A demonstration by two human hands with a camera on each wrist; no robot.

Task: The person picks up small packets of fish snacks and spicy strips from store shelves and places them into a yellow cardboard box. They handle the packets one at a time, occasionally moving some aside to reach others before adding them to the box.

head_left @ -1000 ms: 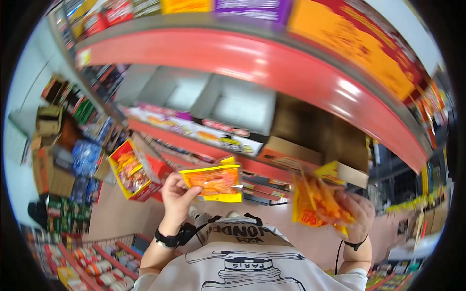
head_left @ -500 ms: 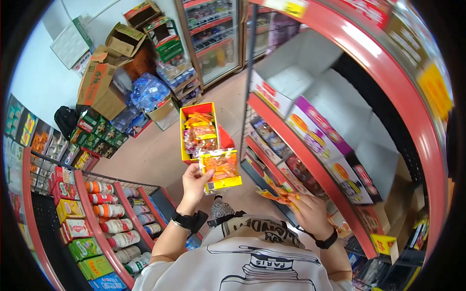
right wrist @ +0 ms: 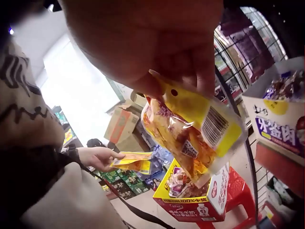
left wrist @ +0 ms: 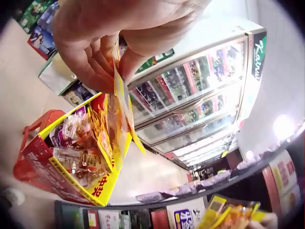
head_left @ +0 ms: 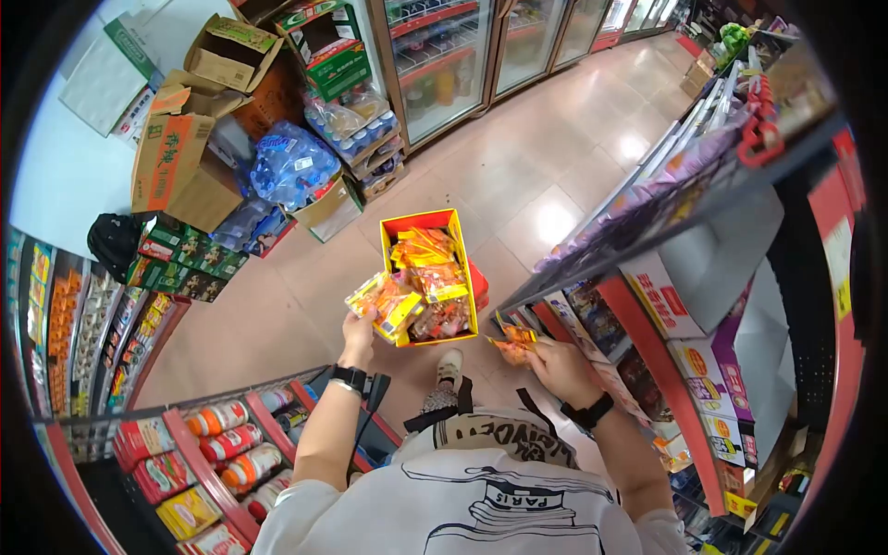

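Note:
My left hand (head_left: 357, 339) pinches a yellow-edged snack packet (head_left: 396, 313) with orange food inside. In the head view this packet overlaps the near left side of a yellow-and-red carton (head_left: 420, 220). Inside the carton lie similar orange packets (head_left: 438, 281) and small clear-wrapped snacks (left wrist: 78, 160). The left wrist view shows the packet hanging edge-on from the fingertips above the carton. Off to the carton's right, my right hand (head_left: 561, 368) grips another snack packet (right wrist: 190, 129) by its yellow top, its barcode facing the right wrist camera.
A red plastic stool (right wrist: 238, 193) supports the carton. Red-edged shelves (head_left: 661, 375) with open display boxes stand at the right. More shelves with bottles (head_left: 231, 442) are at the near left. Cardboard boxes (head_left: 171, 166) and glass-door fridges (head_left: 439, 55) stand farther back.
The head view has swung left from the shelf toward the carton. My left hand has brought its packet over the carton's edge. The right hand keeps its packet and has moved away from the shelf.

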